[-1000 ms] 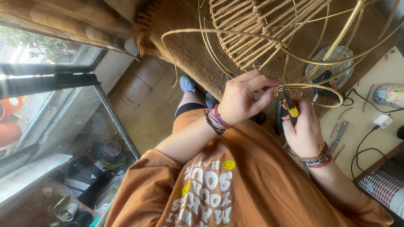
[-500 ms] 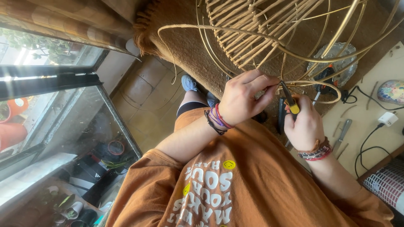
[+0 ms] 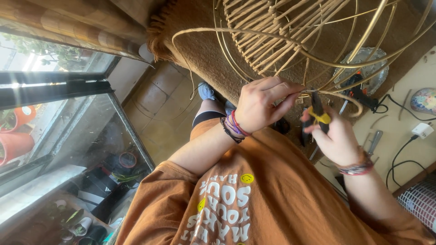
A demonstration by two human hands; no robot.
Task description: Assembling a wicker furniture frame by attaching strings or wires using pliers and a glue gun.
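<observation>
Your left hand [image 3: 263, 104] pinches a cane strand against the brass wire frame [image 3: 318, 59] at twelve o'clock; your right hand [image 3: 334, 136] is closed around yellow-handled pliers [image 3: 319, 113]. The wicker weave [image 3: 268, 31] fills only the frame's centre; the outer hoops remain bare.

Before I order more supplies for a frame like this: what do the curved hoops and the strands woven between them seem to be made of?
The hoops look like thin metal wire with a shiny gold finish that glints in the light. The woven strands look like matte tan rattan or paper cord; which one is hard to tell.
</observation>
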